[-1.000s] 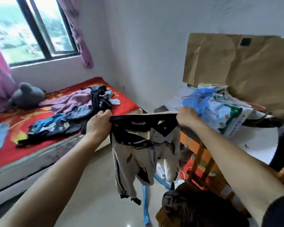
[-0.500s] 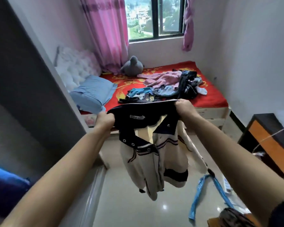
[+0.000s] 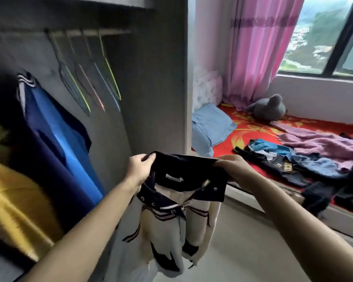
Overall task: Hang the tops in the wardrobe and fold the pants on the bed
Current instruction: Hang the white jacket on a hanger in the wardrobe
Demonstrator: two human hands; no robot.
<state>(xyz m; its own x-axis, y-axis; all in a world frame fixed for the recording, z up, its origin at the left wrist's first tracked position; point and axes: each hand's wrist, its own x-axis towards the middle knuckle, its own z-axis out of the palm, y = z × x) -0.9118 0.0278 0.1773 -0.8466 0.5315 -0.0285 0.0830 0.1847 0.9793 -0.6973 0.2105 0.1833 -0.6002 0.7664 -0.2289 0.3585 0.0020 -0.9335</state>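
- Our left hand (image 3: 140,169) and right hand (image 3: 232,169) are both pinched tight on the navy collar (image 3: 189,171) of the cream-and-navy top (image 3: 167,231), one hand at each end, so the collar's stretched flat between them.
- The top hangs down from the collar toward 6 o'clock, dead centre of the view, in the air over the floor (image 3: 253,251). It's touching neither wardrobe nor bed.
- The wardrobe (image 3: 157,88) is open and fills everything from 9 to 12 o'clock. Its side panel stands just past our left hand.
- Up at 11 o'clock, four wire hangers (image 3: 90,84) dangle off the rail (image 3: 80,33), in slightly different colours.
- A blue top (image 3: 55,135) hangs at 9 o'clock, with something yellow (image 3: 14,200) below it around 8. It's kinda blurry over there.
- The bed (image 3: 243,137) with its red cover sits at 2 to 3 o'clock. A heap of clothes (image 3: 293,161) lies on it, pinkish, blue and dark stuff all mixed together.
- There's also a blue pillow (image 3: 210,127) at the wardrobe end of the bed and a grey plush toy (image 3: 269,108) by the pink curtain (image 3: 259,47), under the window (image 3: 324,37) at 1 o'clock.
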